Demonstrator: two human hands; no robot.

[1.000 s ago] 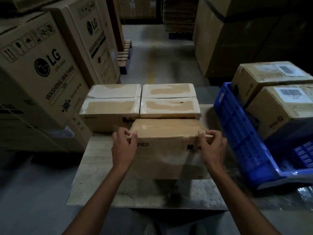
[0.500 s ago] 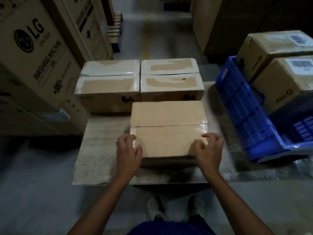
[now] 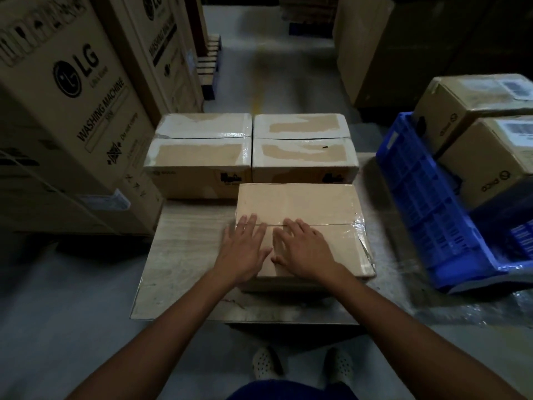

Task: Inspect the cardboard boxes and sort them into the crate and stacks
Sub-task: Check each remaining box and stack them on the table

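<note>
A taped brown cardboard box (image 3: 300, 203) lies flat on a low wooden table (image 3: 184, 249), right in front of me. My left hand (image 3: 243, 249) and my right hand (image 3: 302, 249) rest palm-down on its near half, fingers spread, side by side near the tape seam. Behind it, two similar boxes stand next to each other: one on the left (image 3: 199, 157) and one on the right (image 3: 304, 148). A blue plastic crate (image 3: 427, 203) sits tilted at the right. It holds two labelled boxes, the farther one (image 3: 473, 105) and the nearer one (image 3: 496, 157).
Tall LG washing machine cartons (image 3: 66, 111) stand close on the left. More large cartons (image 3: 389, 47) rise at the back right across a floor aisle (image 3: 277, 76). Crumpled plastic film (image 3: 461, 307) lies under the crate. My feet (image 3: 302, 368) are just short of the table's front edge.
The near box went from standing tilted on edge to lying flat. My hands left its outer corners and came together flat on its top.
</note>
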